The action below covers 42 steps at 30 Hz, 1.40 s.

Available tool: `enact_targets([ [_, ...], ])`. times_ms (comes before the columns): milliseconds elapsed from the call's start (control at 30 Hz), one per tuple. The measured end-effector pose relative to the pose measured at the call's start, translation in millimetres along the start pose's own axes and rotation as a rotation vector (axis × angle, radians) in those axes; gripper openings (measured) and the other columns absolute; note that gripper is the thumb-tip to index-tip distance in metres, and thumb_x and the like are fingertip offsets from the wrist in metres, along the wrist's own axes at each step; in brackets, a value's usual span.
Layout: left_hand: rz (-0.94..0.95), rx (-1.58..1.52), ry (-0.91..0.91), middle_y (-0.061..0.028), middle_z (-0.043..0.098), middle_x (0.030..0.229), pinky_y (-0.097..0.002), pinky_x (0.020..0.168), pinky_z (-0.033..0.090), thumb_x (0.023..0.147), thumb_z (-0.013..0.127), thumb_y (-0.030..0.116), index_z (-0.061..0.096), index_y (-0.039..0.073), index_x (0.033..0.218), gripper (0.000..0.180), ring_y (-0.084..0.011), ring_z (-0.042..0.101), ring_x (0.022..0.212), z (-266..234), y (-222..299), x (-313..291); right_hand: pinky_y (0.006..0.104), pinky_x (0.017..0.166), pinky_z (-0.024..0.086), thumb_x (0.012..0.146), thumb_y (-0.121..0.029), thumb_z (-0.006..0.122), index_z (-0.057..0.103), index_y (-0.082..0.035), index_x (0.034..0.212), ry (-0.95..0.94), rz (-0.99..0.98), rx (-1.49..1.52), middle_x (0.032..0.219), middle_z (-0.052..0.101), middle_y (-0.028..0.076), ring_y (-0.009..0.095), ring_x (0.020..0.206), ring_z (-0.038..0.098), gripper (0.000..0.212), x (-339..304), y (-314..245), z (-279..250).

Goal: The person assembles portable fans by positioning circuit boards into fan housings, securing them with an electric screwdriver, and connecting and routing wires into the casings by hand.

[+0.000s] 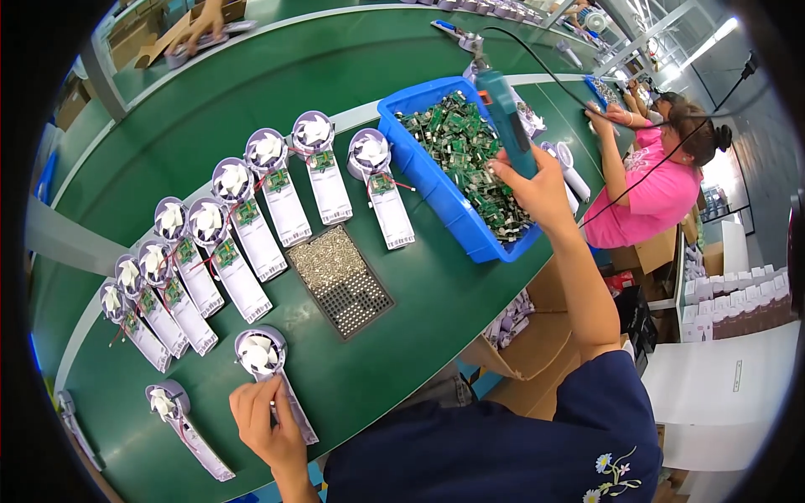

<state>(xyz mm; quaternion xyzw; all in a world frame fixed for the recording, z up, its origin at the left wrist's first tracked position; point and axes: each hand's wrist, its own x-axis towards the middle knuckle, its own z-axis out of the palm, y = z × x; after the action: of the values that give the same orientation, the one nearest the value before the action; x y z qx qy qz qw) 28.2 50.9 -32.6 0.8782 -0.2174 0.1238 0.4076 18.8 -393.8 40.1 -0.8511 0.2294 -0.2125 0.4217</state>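
My right hand [537, 189] is closed round a teal electric screwdriver [506, 117], raised above the blue bin, its tip pointing up and away and a black cord at that end. At the near edge of the table, my left hand [270, 423] is closed with curled fingers at the neck of an open handheld fan [260, 352]. That fan has a lilac round head with white blades; the fingers hide part of its handle. Just left of it lies another open fan [180, 419]. Farther back, several fan housings with green circuit boards [246, 212] stand in a slanting row.
A blue bin [444, 205] full of green circuit boards stands at the right. Beside it lies a black perforated tray [356, 306] with small metal screws. A co-worker in pink [650, 180] works at the right. An open cardboard box [537, 335] sits below the table edge.
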Motion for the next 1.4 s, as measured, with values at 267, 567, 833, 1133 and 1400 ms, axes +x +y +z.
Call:
enact_targets([
  [267, -0.061, 0.056, 0.097, -0.016, 0.059, 0.103, -0.0416, 0.093, 0.043, 0.072, 0.072, -0.008, 0.066, -0.004, 0.113, 0.041, -0.0317, 0.057, 0.099, -14, 47, 10, 0.0195, 0.036, 0.025, 0.097, -0.011, 0.063, 0.056, -0.003, 0.109, -0.326, 0.407, 0.836, 0.099, 0.07, 0.017, 0.002, 0.042, 0.038, 0.016, -45, -53, 22],
  [567, 0.091, -0.54, 0.006, -0.0116, 0.067, 0.102, -0.0326, 0.076, 0.054, 0.071, 0.081, -0.006, 0.073, 0.002, 0.108, 0.039, -0.0244, 0.065, 0.088, 64, 99, 40, 0.0247, 0.039, 0.024, 0.098, -0.011, 0.061, 0.055, -0.006, 0.109, -0.58, 0.692, 0.919, 0.065, 0.055, 0.002, 0.005, 0.042, 0.037, 0.013, -121, -80, 88],
  [833, -0.176, -0.698, -0.143, -0.0129, 0.065, 0.096, -0.0287, 0.074, 0.054, 0.084, 0.07, -0.007, 0.068, -0.004, 0.102, 0.019, -0.0202, 0.065, 0.083, 57, 79, 27, 0.0234, 0.039, 0.027, 0.097, -0.013, 0.063, 0.058, -0.004, 0.115, -0.636, 0.659, 0.834, 0.061, 0.049, -0.003, 0.004, 0.043, 0.04, 0.02, -144, -68, 107],
  [1133, -0.671, -1.192, -0.204, -0.012, 0.067, 0.087, -0.0297, 0.066, 0.055, 0.095, 0.063, 0.002, 0.063, -0.009, 0.11, 0.018, -0.0185, 0.066, 0.073, 65, 79, 19, 0.0272, 0.074, 0.05, 0.089, -0.025, 0.078, 0.064, -0.003, 0.112, -0.644, 0.114, 0.413, 0.096, 0.064, 0.001, 0.008, 0.083, 0.06, 0.034, -153, -51, 104],
  [1400, -0.496, -1.065, -0.252, -0.0149, 0.065, 0.103, -0.0279, 0.075, 0.059, 0.088, 0.067, -0.01, 0.065, -0.009, 0.116, 0.028, -0.0183, 0.07, 0.083, 68, 63, -1, 0.0204, 0.046, 0.037, 0.096, -0.028, 0.069, 0.065, -0.001, 0.108, -0.785, 0.536, 0.625, 0.075, 0.062, 0.0, 0.004, 0.051, 0.048, 0.03, -155, -51, 109],
])
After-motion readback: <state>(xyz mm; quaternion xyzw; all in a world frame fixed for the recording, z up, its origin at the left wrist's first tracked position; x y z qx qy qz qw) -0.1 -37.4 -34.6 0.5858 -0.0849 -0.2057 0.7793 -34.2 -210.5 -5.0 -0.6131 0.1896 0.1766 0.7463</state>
